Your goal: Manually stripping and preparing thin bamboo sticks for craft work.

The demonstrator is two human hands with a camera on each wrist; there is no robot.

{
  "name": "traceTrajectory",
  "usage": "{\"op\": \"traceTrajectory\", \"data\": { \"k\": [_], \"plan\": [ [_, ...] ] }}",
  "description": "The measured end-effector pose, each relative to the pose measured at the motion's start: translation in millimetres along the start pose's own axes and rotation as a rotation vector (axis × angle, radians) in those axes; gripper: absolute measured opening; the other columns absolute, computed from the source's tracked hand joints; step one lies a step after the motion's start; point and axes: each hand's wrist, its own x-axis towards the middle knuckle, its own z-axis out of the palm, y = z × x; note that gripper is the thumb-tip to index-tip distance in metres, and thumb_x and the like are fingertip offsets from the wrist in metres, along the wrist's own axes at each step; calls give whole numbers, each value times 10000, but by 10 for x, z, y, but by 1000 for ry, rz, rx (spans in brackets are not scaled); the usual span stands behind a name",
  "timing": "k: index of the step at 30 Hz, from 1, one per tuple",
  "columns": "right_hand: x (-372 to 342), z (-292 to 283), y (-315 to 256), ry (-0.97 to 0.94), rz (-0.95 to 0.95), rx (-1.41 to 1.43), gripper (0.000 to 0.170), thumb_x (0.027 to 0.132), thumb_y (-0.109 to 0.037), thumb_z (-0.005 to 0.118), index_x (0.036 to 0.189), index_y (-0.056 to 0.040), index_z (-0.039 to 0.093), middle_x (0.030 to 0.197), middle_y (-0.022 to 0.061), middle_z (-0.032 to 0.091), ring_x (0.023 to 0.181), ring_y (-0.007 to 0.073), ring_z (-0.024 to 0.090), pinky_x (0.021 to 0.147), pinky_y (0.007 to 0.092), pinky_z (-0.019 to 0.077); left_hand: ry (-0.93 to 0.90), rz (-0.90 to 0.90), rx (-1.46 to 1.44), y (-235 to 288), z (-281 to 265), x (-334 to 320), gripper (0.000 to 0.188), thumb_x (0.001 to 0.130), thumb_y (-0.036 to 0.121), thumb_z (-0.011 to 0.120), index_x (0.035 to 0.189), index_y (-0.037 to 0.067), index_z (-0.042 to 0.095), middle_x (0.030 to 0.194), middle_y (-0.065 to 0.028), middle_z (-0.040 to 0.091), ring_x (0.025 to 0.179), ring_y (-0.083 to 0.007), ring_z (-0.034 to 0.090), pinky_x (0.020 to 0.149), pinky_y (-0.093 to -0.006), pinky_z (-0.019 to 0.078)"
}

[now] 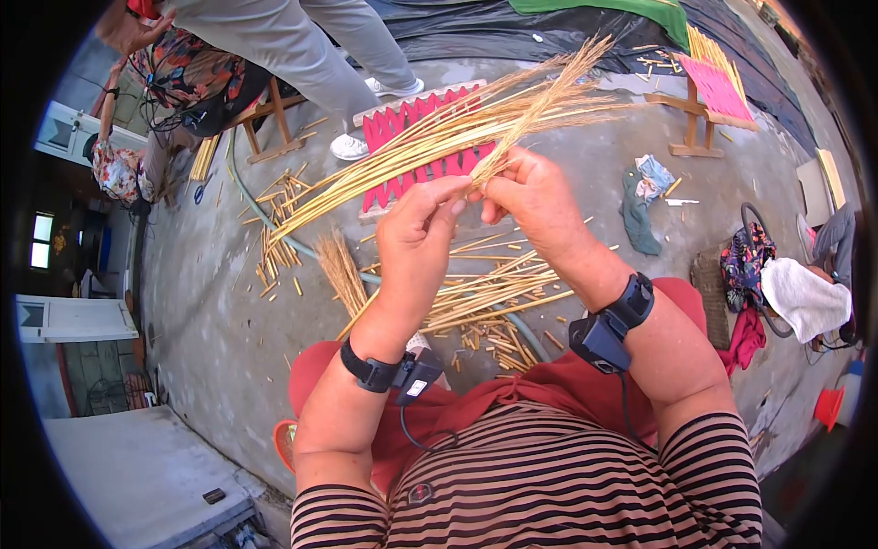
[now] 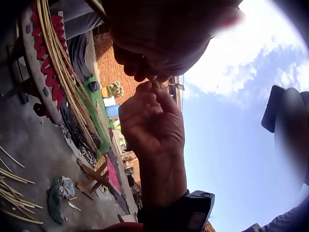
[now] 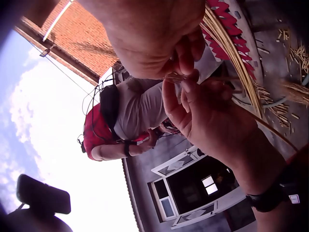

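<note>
Both hands meet in front of the body at a straw-coloured stalk with a feathery plume [image 1: 540, 105]. My left hand [image 1: 418, 229] pinches it at the plume's base with thumb and fingertips. Right beside it, my right hand [image 1: 530, 197] pinches the plume with curled fingers. In the left wrist view the right hand [image 2: 153, 121] is seen from the palm side, the fingertips of both hands nearly together. Beyond the hands, a bundle of long plumed stalks [image 1: 366, 178] lies across a low stool with pink zigzag webbing [image 1: 384, 190].
Loose stalks [image 1: 498, 293] and short cut pieces [image 1: 498, 348] litter the concrete floor near the knees. Another plumed bunch [image 1: 340, 270] is by the left forearm. A hose [image 1: 240, 174] crosses the floor. A person in grey trousers [image 1: 274, 41] stands ahead; a pink-seated stool [image 1: 713, 87] is farther right.
</note>
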Motion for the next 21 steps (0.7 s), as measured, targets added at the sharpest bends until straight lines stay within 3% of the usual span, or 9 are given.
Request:
{"op": "traceTrajectory", "data": {
  "k": [4, 7, 13, 16, 19, 21],
  "plan": [
    [-21, -13, -19, -12, 15, 20, 99, 836, -70, 536, 903, -6, 572, 775, 46, 614, 561, 72, 535, 513, 210, 450, 17, 220, 120, 34, 24, 5, 211, 812, -62, 556, 970, 52, 638, 819, -80, 630, 736, -161, 608, 630, -252, 470],
    [-16, -38, 8, -35, 19, 37, 98, 841, -79, 544, 903, -7, 568, 771, 44, 610, 567, 71, 538, 515, 209, 455, 12, 271, 176, -21, 5, 14, 205, 843, -40, 554, 1003, 56, 639, 868, -47, 627, 639, -68, 513, 537, -199, 423],
    [-26, -13, 42, -43, 40, 59, 88, 852, -86, 552, 906, -16, 557, 759, 30, 589, 582, 67, 539, 518, 204, 453, 75, 366, 315, 35, 8, 32, 227, 806, -77, 571, 977, 55, 641, 854, -70, 629, 678, -111, 566, 575, -219, 449],
    [-55, 26, 24, -71, 23, 86, 85, 862, -100, 553, 893, -20, 557, 734, 17, 575, 584, 62, 532, 513, 200, 446, 103, 381, 319, 78, 21, 34, 290, 738, -135, 550, 933, 63, 633, 844, -92, 624, 750, -213, 622, 646, -288, 494],
    [-50, 31, 38, -10, -13, 74, 107, 868, -130, 568, 866, -24, 556, 708, 10, 569, 571, 57, 521, 509, 194, 437, 65, 388, 316, 2, 14, 26, 293, 744, -112, 568, 974, 65, 613, 856, -97, 622, 750, -209, 623, 646, -284, 490],
    [-37, 21, 42, 30, -22, 47, 129, 869, -149, 580, 842, -25, 556, 690, 9, 569, 556, 55, 517, 504, 194, 435, 95, 258, 242, 11, 60, -37, 258, 774, -73, 582, 1004, 42, 587, 860, -95, 623, 756, -195, 624, 651, -282, 495]
  ]
}}
